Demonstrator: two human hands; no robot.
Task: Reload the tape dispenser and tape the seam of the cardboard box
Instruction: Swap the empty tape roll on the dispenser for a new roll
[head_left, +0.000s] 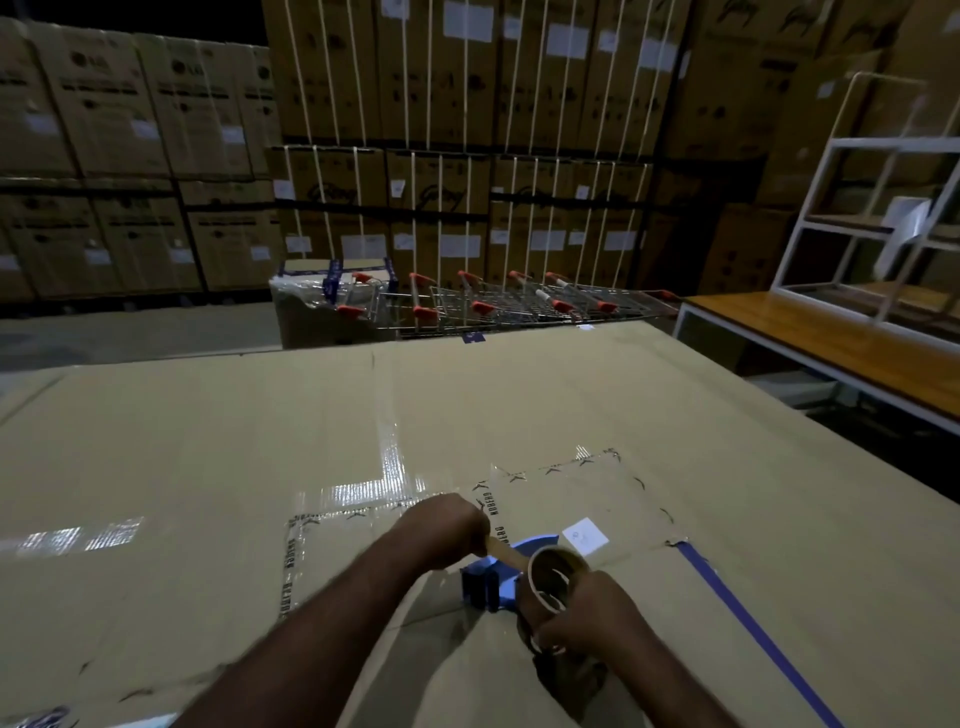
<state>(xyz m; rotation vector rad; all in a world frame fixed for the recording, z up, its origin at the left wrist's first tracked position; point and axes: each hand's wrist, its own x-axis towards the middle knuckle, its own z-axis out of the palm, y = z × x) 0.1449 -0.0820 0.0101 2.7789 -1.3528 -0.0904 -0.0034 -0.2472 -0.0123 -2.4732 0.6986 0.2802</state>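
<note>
A brown tape roll (555, 574) is held upright in my right hand (582, 616), low and right of centre. My left hand (441, 527) pinches the loose end of the tape (506, 555), a strip stretched from the roll up to the left. Beneath and between my hands lies the blue tape dispenser (491, 584) on the large cardboard box (208, 441). Its handle points toward me. The box's seam (389, 431) runs away from me and carries shiny clear tape.
A blue tape line (748, 618) crosses the box at the right. A white label (585, 535) sits beyond the roll. Shopping carts (493, 306) stand past the box's far edge. A wooden bench (831, 343) with a white frame is at the right; stacked cartons fill the background.
</note>
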